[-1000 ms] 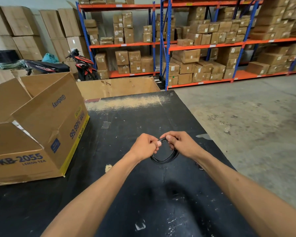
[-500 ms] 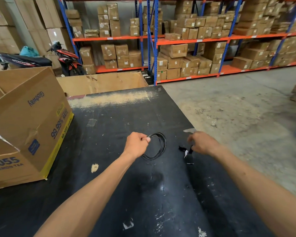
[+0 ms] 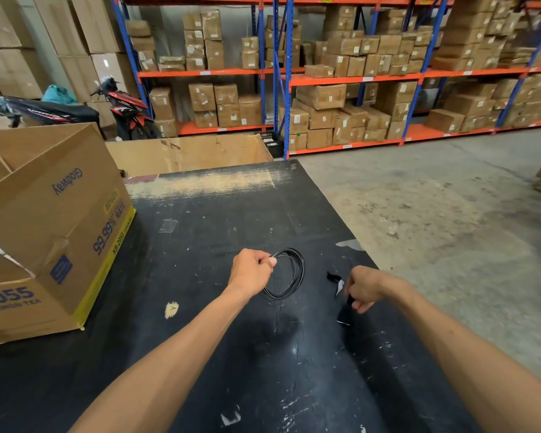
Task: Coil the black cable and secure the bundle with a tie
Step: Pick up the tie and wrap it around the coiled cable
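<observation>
The black cable is wound into a small round coil of several loops, held just above the black table. My left hand pinches the coil at its left side. To the right, my right hand is closed on a black strap-like tie that hangs down from the fingers toward the table. A second black tie with a white tag lies on the table just left of that hand.
A large open cardboard box marked lemon tea stands on the table's left side. A flat cardboard sheet leans behind the far edge. The table's right edge drops to concrete floor. Shelving with boxes and a motorbike stand beyond.
My right hand let go of the coil, moved right to the ties on the table and closed on one. My left hand kept hold of the coil.
</observation>
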A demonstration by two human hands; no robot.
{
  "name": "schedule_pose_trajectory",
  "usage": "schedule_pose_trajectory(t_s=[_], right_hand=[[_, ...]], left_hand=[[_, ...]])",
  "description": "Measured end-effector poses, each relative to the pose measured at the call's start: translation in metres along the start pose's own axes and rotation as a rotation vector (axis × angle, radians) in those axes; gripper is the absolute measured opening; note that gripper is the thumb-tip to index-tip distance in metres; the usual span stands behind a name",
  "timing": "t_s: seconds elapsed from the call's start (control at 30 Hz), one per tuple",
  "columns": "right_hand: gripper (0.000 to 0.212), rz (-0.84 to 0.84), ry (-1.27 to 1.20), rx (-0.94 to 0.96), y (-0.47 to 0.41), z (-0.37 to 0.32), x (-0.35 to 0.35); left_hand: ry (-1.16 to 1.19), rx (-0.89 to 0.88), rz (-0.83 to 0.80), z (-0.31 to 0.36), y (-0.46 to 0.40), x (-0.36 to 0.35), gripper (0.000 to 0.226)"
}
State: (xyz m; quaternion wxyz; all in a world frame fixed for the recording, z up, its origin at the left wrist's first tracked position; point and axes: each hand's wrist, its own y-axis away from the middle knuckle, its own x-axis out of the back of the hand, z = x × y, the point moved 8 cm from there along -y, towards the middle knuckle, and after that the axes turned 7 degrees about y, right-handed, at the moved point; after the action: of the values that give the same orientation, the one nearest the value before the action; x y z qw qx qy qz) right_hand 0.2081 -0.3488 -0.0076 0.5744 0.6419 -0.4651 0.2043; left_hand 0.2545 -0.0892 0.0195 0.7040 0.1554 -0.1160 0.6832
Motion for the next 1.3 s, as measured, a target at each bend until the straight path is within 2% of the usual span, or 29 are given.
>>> schedule_pose_trajectory(t_s=[0.1, 0.17, 0.3, 0.5, 0.57, 0.63, 0.7, 0.8, 0.87, 1.0, 1.17, 1.3], right_hand=[[0.03, -0.047, -0.316, 0.042, 0.01, -0.018, 0.005], [0.025, -0.036, -0.44, 0.094, 0.016, -0.032, 0.011], [0.01, 0.009, -0.547, 0.209, 0.03, -0.062, 0.022], [0.012, 0.199, -0.694, 0.309, 0.046, -0.091, 0.042], [0.016, 0.265, -0.74, 0.312, 0.047, -0.096, 0.046], [0.013, 0.326, -0.761, 0.288, 0.047, -0.099, 0.045], [0.01, 0.358, -0.823, 0.27, 0.048, -0.101, 0.045], [0.008, 0.397, -0.994, 0.293, 0.057, -0.101, 0.051], [0.003, 0.415, -1.083, 0.309, 0.064, -0.102, 0.058], [0.004, 0.449, -1.128, 0.298, 0.068, -0.105, 0.059], [0.007, 0.515, -1.057, 0.194, 0.061, -0.101, 0.049], [0.007, 0.569, -1.096, 0.174, 0.064, -0.106, 0.047]], left_hand=[[0.036, 0.0, 0.043, 0.002, 0.004, 0.007, 0.019], [0.057, -0.008, 0.07, 0.005, 0.007, 0.012, 0.023], [0.094, -0.044, 0.133, 0.014, 0.013, 0.024, 0.034], [0.146, -0.08, 0.21, 0.026, 0.016, 0.042, 0.041], [0.153, -0.081, 0.224, 0.031, 0.017, 0.044, 0.031], [0.191, -0.081, 0.222, 0.036, 0.02, 0.044, 0.011], [0.205, -0.091, 0.222, 0.04, 0.021, 0.045, 0.017], [0.197, -0.101, 0.251, 0.049, 0.026, 0.049, 0.002], [0.199, -0.11, 0.286, 0.052, 0.026, 0.053, 0.005], [0.212, -0.131, 0.291, 0.059, 0.026, 0.054, 0.003], [0.251, -0.155, 0.26, 0.066, 0.029, 0.045, 0.004], [0.275, -0.194, 0.207, 0.071, 0.036, 0.037, 0.012]])
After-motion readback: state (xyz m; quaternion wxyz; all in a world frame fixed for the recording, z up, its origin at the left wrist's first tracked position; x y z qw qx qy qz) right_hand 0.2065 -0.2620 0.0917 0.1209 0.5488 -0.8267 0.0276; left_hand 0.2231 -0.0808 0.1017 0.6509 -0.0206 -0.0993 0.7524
